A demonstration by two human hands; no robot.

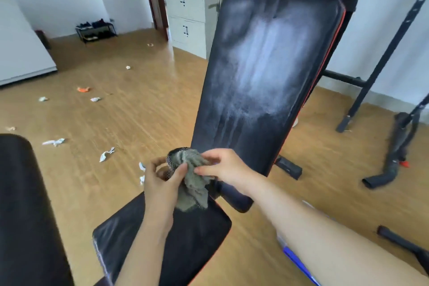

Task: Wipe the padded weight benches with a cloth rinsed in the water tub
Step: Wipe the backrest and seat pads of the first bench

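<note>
A black padded bench backrest (267, 72) with red piping leans upright ahead of me, streaked with a pale wet sheen. Its black seat pad (185, 241) lies below, nearer me. Both hands hold a crumpled grey-green cloth (193, 183) above the gap between seat and backrest. My left hand (162, 179) pinches the cloth's left side; my right hand (222, 165) grips its top right. A second black pad (25, 211) fills the lower left. No water tub is in sight.
Crumpled paper scraps (54, 142) litter the wooden floor to the left. A black rack frame (380, 58) stands at the right, with black foam parts (394, 158) on the floor. Grey metal cabinets (185, 4) and a shoe rack (96, 30) stand at the back.
</note>
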